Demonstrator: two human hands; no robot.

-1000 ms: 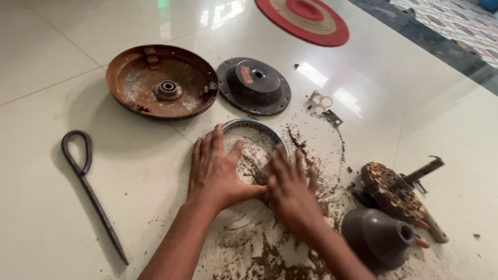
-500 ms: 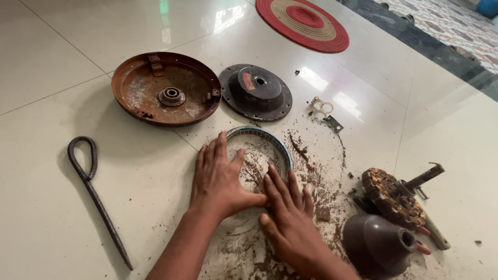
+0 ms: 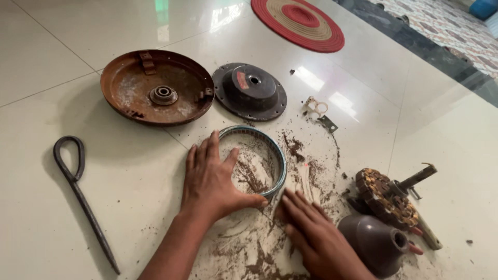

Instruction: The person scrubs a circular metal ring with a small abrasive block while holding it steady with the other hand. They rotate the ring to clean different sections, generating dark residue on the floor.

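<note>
Metal ring [image 3: 270, 150] partly hidden under flat left hand [image 3: 212, 179]; right hand [image 3: 319, 236] (fingers spread, empty) presses dirt.

Rusty pan [image 3: 155, 88] (dusty), round mat [image 3: 298, 23], hook rod [image 3: 78, 192]

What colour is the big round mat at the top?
The round mat is red with a tan ring, woven in circles, seen in the head view.

open tile left; rusty pan [image 3: 157, 87], black cover [image 3: 251, 91] ahead; rotor [image 3: 386, 198] right.
</note>
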